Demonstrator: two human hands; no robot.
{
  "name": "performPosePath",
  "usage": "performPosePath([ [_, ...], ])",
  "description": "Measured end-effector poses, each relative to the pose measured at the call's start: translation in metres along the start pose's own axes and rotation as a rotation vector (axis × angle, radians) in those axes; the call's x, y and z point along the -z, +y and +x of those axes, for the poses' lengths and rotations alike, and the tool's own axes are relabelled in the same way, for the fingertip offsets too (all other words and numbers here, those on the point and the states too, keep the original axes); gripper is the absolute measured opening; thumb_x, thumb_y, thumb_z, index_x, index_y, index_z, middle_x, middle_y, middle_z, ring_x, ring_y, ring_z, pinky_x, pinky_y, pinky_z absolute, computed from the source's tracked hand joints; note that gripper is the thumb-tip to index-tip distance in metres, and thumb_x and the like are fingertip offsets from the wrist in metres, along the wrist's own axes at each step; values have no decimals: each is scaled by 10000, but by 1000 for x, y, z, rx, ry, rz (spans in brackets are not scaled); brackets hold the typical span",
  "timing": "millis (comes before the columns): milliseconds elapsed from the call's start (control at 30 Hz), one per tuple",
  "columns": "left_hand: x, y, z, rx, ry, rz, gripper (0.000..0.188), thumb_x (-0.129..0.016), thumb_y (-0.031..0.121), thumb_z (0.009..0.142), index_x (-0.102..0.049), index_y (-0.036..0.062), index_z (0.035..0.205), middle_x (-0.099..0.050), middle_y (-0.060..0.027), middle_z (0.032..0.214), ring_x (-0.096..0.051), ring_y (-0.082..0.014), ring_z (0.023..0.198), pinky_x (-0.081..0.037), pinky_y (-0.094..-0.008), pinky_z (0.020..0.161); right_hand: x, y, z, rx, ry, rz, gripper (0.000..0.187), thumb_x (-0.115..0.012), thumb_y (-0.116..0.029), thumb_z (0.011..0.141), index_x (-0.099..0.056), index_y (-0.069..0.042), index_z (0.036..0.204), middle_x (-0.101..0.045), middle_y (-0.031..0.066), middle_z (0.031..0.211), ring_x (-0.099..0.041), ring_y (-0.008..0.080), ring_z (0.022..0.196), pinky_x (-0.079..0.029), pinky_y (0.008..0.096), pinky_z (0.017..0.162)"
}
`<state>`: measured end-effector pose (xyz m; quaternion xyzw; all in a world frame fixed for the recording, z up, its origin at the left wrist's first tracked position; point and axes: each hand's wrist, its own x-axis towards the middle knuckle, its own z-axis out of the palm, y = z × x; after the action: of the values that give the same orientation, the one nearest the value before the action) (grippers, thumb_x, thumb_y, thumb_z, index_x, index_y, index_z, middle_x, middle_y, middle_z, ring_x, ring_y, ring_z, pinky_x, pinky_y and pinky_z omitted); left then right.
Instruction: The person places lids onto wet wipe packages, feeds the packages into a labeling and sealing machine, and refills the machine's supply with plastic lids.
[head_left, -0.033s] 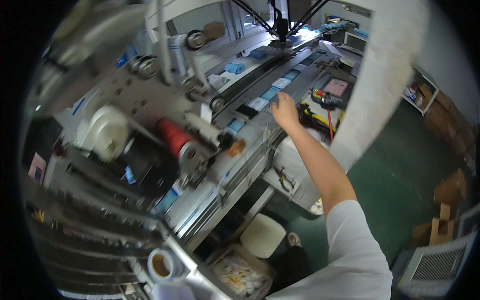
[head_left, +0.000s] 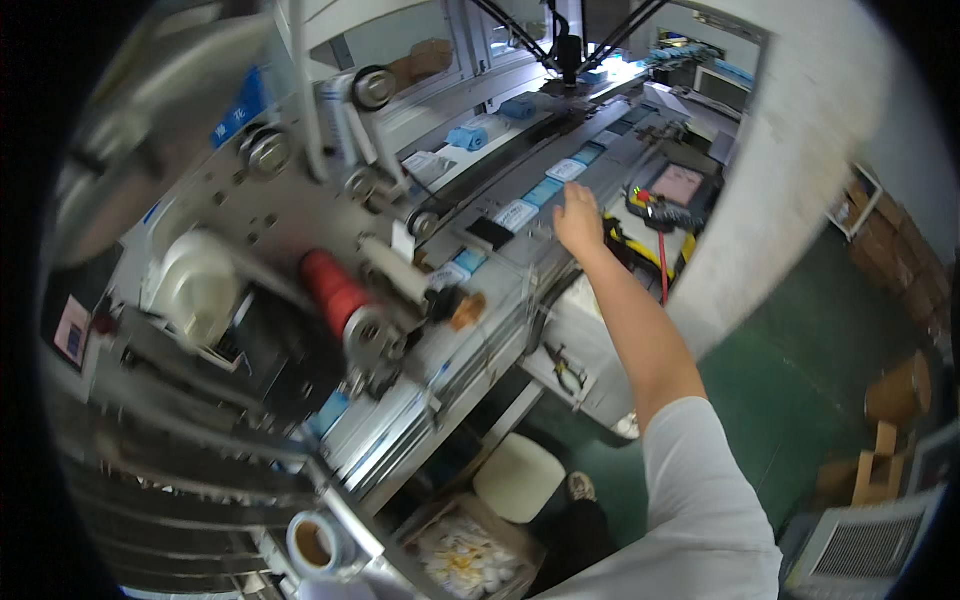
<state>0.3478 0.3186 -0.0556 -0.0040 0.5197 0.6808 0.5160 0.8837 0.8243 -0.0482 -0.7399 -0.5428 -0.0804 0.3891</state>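
My right hand (head_left: 577,222) reaches over the near edge of a conveyor line (head_left: 450,345), its fingers stretched out and apart. Nothing shows in it. Just left of the fingertips lies a light blue packet (head_left: 543,192) in a row of flat blue and white packets. A white-labelled packet (head_left: 515,215) sits nearer to me, followed by a black patch (head_left: 489,234) on the line. Another blue packet (head_left: 468,262) lies closer to the rollers. I cannot tell whether my fingers touch the line's surface. My left hand is out of view.
Left stands machinery with a red roller (head_left: 335,290) and metal rollers. A white post (head_left: 780,170) rises on the right. Pliers (head_left: 565,368) lie on a side shelf, near yellow-black tools (head_left: 650,240). Below are a pale stool (head_left: 520,478) and a box of scraps (head_left: 470,560).
My right hand has shifted slightly right, away from the packets, and its fingers look straighter. More of a packet shows beside the rollers. The whole view has shifted a little.
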Motion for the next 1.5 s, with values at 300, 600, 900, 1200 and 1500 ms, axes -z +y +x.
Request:
performPosePath([
  [300,-67,-49,-37,-189,289,72,692,-459,560,823,-419,16,1250,-477,-154,1225,-407,-288,1157,-282,-424,1006,-91,118,175,-158,-462,-388,447,-411,-361,916,-394,-260,1351,-324,50,1434,-243,271,1345,-197,501,1075],
  [600,-112,-70,-24,-222,334,-37,668,-404,567,842,-455,28,1233,-515,-144,1193,-474,-289,1096,-353,-394,949,-111,131,182,-138,-267,-364,664,-415,-494,870,-385,-14,1329,-287,149,1441,-259,279,1337,-154,536,1075],
  [900,-186,-57,-39,-321,385,35,600,-459,475,866,-437,4,1238,-494,-138,1238,-456,-289,1149,-324,-405,989,19,-97,101,-77,509,1334,350,-463,-153,926,-433,-6,1241,-524,104,1040,-494,156,937,-370,284,892],
  [1200,-156,-34,-34,-274,176,62,531,-517,346,828,-379,21,1225,-449,-145,1232,-450,-283,1130,-334,-405,979,106,-217,-269,705,-1273,1508,1161,-747,-448,671,26,-41,1436,-89,258,1445,-199,366,1325,-218,408,1078],
  [1500,-44,11,-35,-231,-15,50,528,-576,211,782,-317,43,1211,-401,-152,1220,-446,-277,1102,-350,-405,962,156,-299,-373,702,-1589,1449,1239,-771,-371,602,85,-35,1432,-267,262,1287,-338,377,1200,-290,359,1008],
])
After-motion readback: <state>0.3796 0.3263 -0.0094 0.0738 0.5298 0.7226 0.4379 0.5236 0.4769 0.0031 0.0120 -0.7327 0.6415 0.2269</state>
